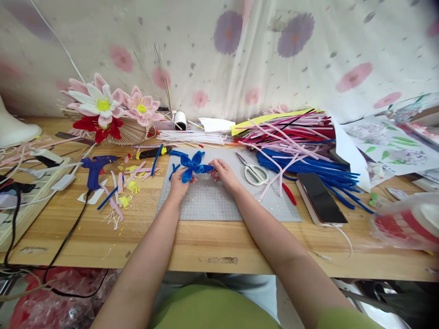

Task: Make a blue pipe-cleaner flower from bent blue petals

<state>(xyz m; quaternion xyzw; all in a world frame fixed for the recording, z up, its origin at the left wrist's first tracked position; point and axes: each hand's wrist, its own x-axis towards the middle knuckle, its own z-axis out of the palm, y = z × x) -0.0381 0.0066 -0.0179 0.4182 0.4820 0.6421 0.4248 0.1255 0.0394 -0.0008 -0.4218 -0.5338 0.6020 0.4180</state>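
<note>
A blue pipe-cleaner flower (195,162) with several pointed petals is held above the grey cutting mat (212,208). My left hand (179,183) grips it from below and the left, fingers closed near a lower petal. With thumb and fingertips, my right hand (222,172) pinches the tip of the petal that points right. Short blue pieces (174,171) lie on the mat just behind my left hand. To the right of my right hand rest scissors (255,174) with pale handles, lying on the mat.
A blue glue gun (96,170) and pink and yellow scraps (132,183) lie left. Blue pipe cleaners (308,169), a red piece (289,194) and a phone (321,196) lie right. Finished flowers (103,104) stand at the back left, a plastic-wrapped container (408,221) far right.
</note>
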